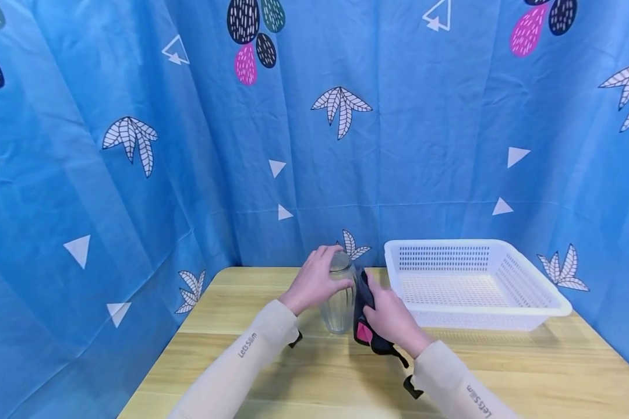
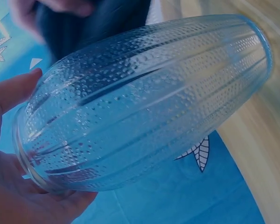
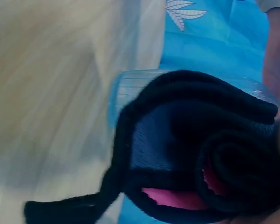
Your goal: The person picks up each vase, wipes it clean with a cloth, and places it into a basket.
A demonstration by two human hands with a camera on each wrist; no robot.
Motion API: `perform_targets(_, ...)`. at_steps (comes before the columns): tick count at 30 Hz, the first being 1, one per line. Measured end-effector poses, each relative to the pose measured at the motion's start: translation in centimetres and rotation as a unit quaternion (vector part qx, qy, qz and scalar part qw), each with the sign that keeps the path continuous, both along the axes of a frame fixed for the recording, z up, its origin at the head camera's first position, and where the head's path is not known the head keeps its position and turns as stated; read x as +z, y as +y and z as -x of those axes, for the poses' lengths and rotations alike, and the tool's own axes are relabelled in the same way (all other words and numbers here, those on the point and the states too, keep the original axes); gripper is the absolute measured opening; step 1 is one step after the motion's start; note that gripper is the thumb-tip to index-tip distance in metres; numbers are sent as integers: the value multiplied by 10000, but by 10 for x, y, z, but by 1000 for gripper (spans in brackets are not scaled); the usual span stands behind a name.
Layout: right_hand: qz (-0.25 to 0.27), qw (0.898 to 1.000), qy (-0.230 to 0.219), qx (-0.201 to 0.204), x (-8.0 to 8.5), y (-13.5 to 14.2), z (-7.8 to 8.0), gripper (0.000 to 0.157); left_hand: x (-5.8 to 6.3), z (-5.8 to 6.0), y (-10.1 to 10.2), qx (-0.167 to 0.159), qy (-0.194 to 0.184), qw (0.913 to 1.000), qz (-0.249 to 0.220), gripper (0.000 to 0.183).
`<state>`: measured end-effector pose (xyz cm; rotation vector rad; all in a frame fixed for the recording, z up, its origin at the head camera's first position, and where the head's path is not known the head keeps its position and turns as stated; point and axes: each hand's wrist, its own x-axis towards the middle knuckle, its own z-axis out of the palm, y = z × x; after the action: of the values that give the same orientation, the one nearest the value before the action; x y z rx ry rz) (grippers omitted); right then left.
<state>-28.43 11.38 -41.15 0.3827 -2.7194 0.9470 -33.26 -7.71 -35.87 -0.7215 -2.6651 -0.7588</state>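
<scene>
Glass vase (image 1: 338,308) is upright in front of the person, with its lower end at the wooden table (image 1: 241,308); whether the wood bears all of its weight, I cannot tell. The left hand (image 1: 314,280) holds it near the upper end: the thumb (image 2: 14,91) lies on one side and the other fingers curve round the glass, so the grip is quite wide. The right hand (image 1: 393,314) grips a dark cloth piece (image 1: 363,297) just beside the vase, with its fingers closed on the folded fabric. The right wrist view shows a pink part (image 3: 177,198) and a loose strap (image 3: 60,210) on this piece. If the cloth touches the glass, I cannot say surely. The white basket (image 1: 482,310) stands near, on the right side.

The step in hand, as I judge it, is to steady the vase with one hand while the other handles the cloth. To do this well, the left hand should hold firmly but without squeezing, because glass can slip. The lower end should have good support from the table, so that a push from the side does not tip it. The right hand should use soft, even pressure, and the strap is better kept away from the base.
</scene>
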Motion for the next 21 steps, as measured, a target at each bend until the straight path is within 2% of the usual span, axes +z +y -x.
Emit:
perform_targets(5, -208, 9972, -702, 143, -15, -1, 0, 74, 1, -1, 1, -40, -45, 9999, 149, 75)
perform_targets(12, -536, 9914, -1105, 458, -31, -2, 3, 66, -4, -2, 2, 68, 181, 9992, 353, 74)
perform_targets(15, -501, 9916, -1068, 521, -28, 0, 3, 64, -5, -1, 3, 301, 312, 9980, 456, 75)
perform_targets(18, -358, 9939, -934, 470, -16, 2, 2, 64, -5, -2, 4, 512, 399, 9966, 505, 76)
perform_targets(21, -159, 9966, -757, 283, 2, 4, 0, 66, -3, -3, 4, 489, 487, 9964, 499, 75)
